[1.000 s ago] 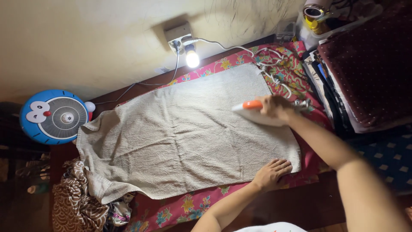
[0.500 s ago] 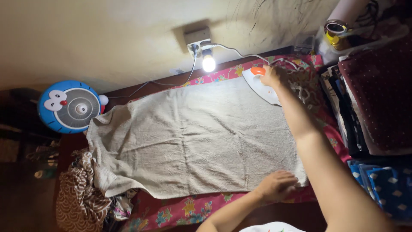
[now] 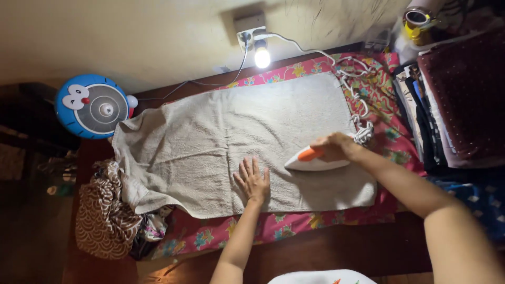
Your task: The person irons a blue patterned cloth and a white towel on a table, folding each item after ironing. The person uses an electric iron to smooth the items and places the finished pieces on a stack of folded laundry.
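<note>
The beige towel (image 3: 236, 142) lies flat on the floral cloth (image 3: 294, 221), its long axis running left to right across the view; the right hand (image 3: 336, 147) is closed around the orange handle of the white iron (image 3: 315, 159), which rests on the towel's right end near the front edge, its pointed nose aimed left; the left hand (image 3: 252, 181) lies open, fingers spread, palm down on the towel just left of that nose, so it is the nearer hand to the unpressed stretch; the iron's cord (image 3: 357, 105) trails back toward the wall socket (image 3: 250, 26), apparently plugged in beside a lit bulb (image 3: 262, 57); a blue round fan (image 3: 93, 105) stands at the far left end.
</note>
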